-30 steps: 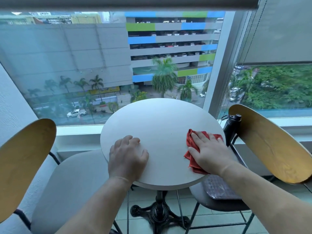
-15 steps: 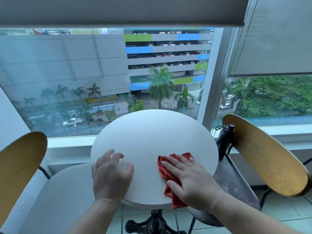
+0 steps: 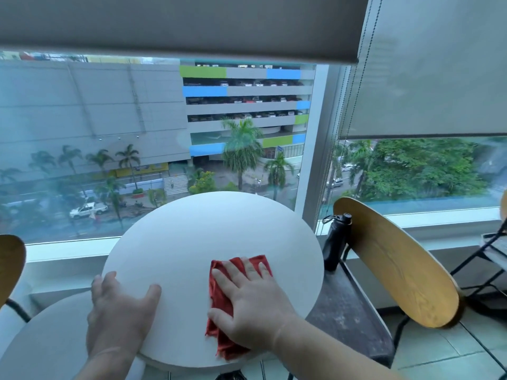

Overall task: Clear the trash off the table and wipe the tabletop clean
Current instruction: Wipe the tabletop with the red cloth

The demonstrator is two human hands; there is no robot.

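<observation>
While the right hand [image 3: 252,305] lies flat on a crumpled red cloth [image 3: 219,298], its fingers [image 3: 253,270] are straight and spread out, so its grip is wide and it presses the cloth down and does not pinch it. The cloth lies on the round white desk [image 3: 197,237], near the front edge and a bit to the right of the middle, and its lower end reaches the front edge. The left hand [image 3: 120,316] rests on the front left edge of the desk. Its thumb lies out on the top, and its blurry fingers reach past the edge. Its grip is wide too, and it holds nothing. Just beside the right edge of the desk, a tall black bottle [image 3: 336,242] stands upright on the dark seat [image 3: 345,305] of a chair with a curved wooden back [image 3: 392,259]. By the left edge there is another chair with a round grey seat [image 3: 46,338] and a wooden back [image 3: 9,264]. Behind the far edge is a big window [image 3: 137,133] with a grey roller blind [image 3: 164,23] pulled partway down.
</observation>
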